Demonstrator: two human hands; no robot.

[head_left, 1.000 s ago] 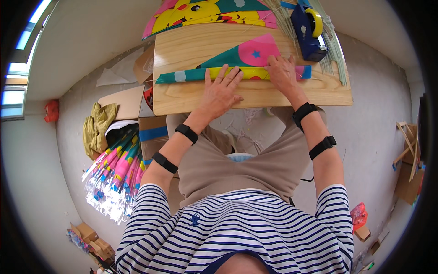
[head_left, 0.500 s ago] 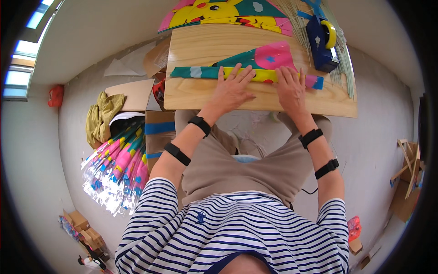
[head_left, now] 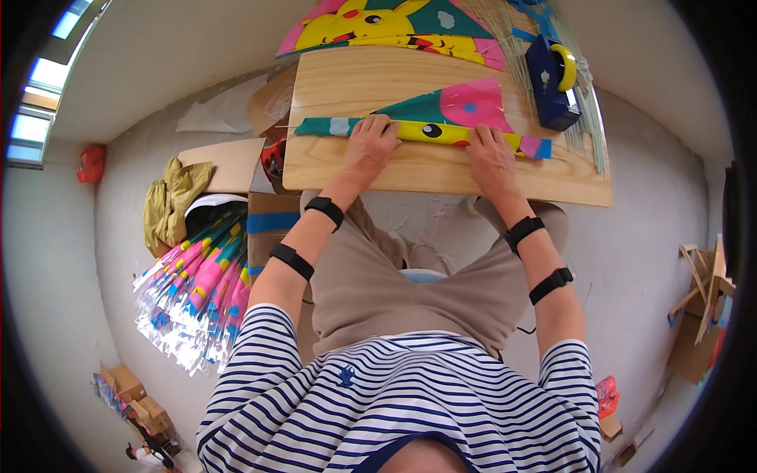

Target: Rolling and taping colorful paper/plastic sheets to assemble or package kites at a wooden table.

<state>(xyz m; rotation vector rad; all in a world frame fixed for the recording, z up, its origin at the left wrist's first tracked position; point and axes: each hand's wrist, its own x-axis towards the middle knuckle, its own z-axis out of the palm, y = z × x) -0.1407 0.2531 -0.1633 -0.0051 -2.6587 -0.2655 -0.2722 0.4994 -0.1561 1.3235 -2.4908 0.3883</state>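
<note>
A kite of thin printed sheet lies on the wooden tabletop (head_left: 410, 175), its near side rolled into a narrow green, yellow and pink tube (head_left: 430, 132). The unrolled part (head_left: 469, 102) fans out behind the tube as a green and pink triangle. My left hand (head_left: 369, 148) has its fingers curled over the green-to-yellow stretch. Toward the other end, my right hand (head_left: 492, 158) grips the yellow stretch near the pink and blue tip. Both thumbs are on the near side of the roll. A thin rod end pokes out at its left.
Flat printed kites (head_left: 378, 31) are stacked at the table's far edge. A blue tape dispenser (head_left: 552, 87) with yellow-cored tape stands at the right, by many thin pale rods (head_left: 587, 118). Left of the table, rolled kites (head_left: 209, 276) fill an opening near a cardboard box (head_left: 272, 225).
Both hands have gone from flat, outstretched fingers to a curled grip. The left moved leftward along the roll. The roll has turned, showing a black printed spot between the hands.
</note>
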